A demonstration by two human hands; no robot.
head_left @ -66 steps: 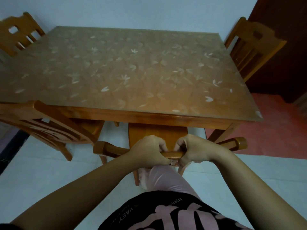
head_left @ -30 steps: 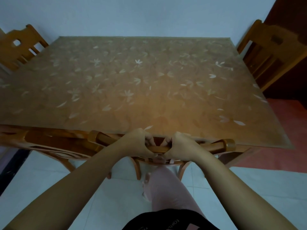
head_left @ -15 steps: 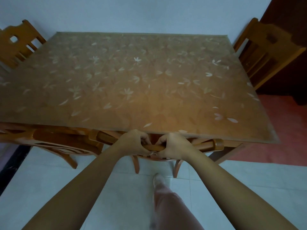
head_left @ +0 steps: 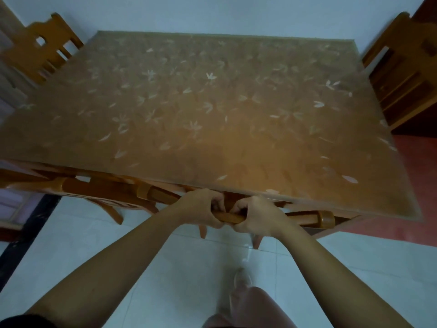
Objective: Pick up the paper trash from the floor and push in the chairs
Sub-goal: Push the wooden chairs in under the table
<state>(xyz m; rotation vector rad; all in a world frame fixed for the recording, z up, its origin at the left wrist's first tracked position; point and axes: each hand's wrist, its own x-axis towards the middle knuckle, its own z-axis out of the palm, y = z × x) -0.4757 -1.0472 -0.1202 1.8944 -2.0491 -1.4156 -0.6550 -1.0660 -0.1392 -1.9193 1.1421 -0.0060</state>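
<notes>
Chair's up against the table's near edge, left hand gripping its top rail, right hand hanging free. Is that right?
Not quite: the right hand is not free. The head view shows it gripping the top rail of the chair beside the left hand. The chair is against the near edge of the table.

Both forearms (head_left: 123, 263) are bare, as are the left hand (head_left: 201, 209) and the right hand (head_left: 255, 215). A black sleeve edge (head_left: 16, 322) shows at the lower left corner. One leg wears pale pink trousers (head_left: 253, 306). The foot (head_left: 241, 279) beyond it has light-coloured footwear, too blurred to identify.
</notes>
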